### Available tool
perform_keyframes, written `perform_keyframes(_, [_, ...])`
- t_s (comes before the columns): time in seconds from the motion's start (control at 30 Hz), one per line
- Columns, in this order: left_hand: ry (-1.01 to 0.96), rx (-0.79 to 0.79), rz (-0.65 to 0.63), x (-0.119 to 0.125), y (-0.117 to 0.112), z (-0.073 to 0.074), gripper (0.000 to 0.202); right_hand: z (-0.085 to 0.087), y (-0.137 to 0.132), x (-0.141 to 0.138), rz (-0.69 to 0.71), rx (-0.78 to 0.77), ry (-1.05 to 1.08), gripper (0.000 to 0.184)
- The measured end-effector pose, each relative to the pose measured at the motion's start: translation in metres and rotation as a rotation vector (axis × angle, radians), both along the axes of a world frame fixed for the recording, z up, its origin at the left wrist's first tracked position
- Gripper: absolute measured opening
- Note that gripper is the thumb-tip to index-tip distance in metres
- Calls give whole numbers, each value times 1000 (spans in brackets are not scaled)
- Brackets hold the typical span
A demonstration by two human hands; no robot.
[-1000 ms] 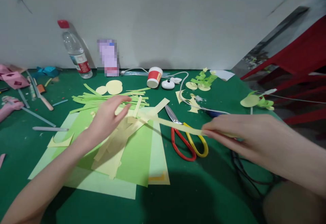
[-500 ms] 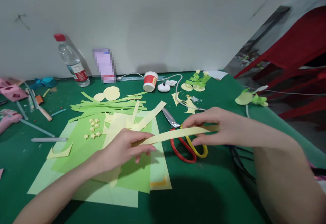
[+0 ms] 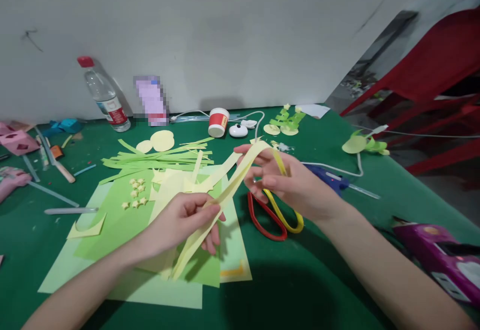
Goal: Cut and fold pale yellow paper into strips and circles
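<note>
Between thumb and fingers, my left hand point(image 3: 195, 220) pinches a pale yellow paper strip point(image 3: 228, 190). The strip hangs below that hand and rises in an arc toward my right hand point(image 3: 285, 180), where its upper end bends over the fingers. The fingers of my right hand are loosely curled and apart, with the thumb free of the strip. Under my right hand lie scissors with red and yellow handles point(image 3: 267, 227), their blades hidden. Green and yellow paper sheets point(image 3: 150, 290) lie below my left hand, bearing several small folded paper stars point(image 3: 135, 193).
Green paper strips point(image 3: 161, 157) and yellow paper circles point(image 3: 162, 140) lie behind the sheets. Farther back are a water bottle point(image 3: 108, 102), a paper cup point(image 3: 218, 122) and a white earbud case point(image 3: 238, 130). At right are a blue glue gun point(image 3: 330, 180) and a purple power strip point(image 3: 438, 257).
The strip went from stretched nearly level between both hands to a raised, bent arc. My right hand moved left and its fingers loosened; the blue glue gun came into view.
</note>
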State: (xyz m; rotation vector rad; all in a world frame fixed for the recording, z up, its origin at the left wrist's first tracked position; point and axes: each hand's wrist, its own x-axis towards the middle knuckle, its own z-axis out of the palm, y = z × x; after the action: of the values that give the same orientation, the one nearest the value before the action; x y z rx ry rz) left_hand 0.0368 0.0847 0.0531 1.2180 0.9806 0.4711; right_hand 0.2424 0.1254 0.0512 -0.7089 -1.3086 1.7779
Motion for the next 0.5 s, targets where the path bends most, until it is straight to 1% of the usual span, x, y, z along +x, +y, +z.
perform_keyframes(0.07, [37, 78, -34, -2, 1, 1, 25, -1, -4, -4, -7, -4, 9, 32])
perform_keyframes(0.1, [85, 145, -56, -3, 2, 2, 25, -1, -5, -4, -5, -2, 15, 30])
perform_keyframes(0.2, [318, 375, -94, -11, 7, 5, 29, 3, -3, 6, 3, 37, 71, 39])
perform_keyframes(0.27, [454, 478, -90, -17, 11, 9, 30, 8, -1, 15, -32, 70, 50, 37])
perform_keyframes(0.33, [534, 543, -75, -23, 14, 12, 28, 14, -1, 23, -92, 106, -54, 23])
perform_keyframes(0.4, [610, 637, -49, -28, 14, 16, 28, 21, -5, 30, -171, 161, -203, 15])
perform_keyframes(0.5, [724, 872, -19, -36, 12, 19, 33, 30, -11, 39, -313, 259, -407, 9])
